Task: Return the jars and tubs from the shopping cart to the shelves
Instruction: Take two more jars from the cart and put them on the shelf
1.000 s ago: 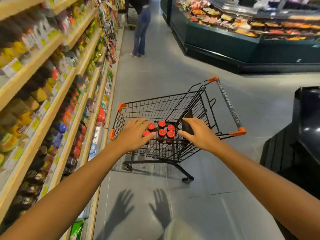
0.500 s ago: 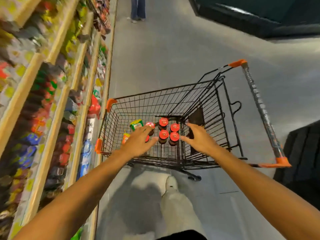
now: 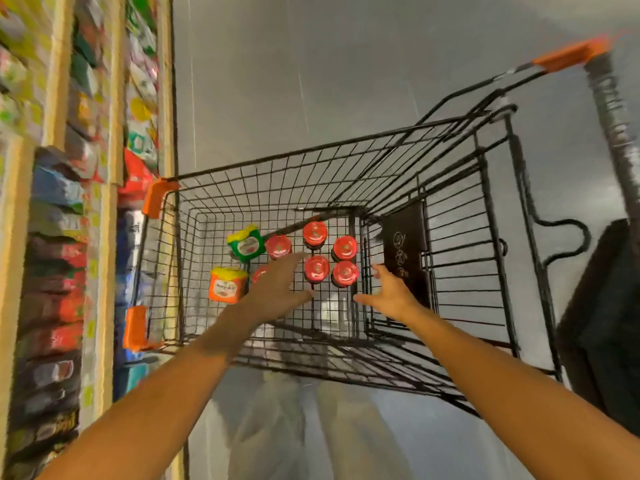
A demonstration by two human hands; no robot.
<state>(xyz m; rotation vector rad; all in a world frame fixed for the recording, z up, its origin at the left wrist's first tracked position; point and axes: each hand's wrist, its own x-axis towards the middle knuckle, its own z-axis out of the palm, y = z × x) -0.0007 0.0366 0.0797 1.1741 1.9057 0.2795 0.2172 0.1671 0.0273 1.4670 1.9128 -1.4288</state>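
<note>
Head view | both hands reach into cart | left hand and right hand released, fingers spread, grasping nothing | red-lidded jars between them, likely a two-handed pickup | tubs beside, untouched

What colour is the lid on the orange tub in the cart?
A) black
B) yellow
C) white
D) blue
B: the orange tub, standing at the left of the shopping cart floor, has a yellow lid on top.

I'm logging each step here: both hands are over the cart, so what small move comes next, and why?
Probably lower both hands, left hand and right hand, onto the red-lidded jars between them; both are open and empty above the cart.
</note>
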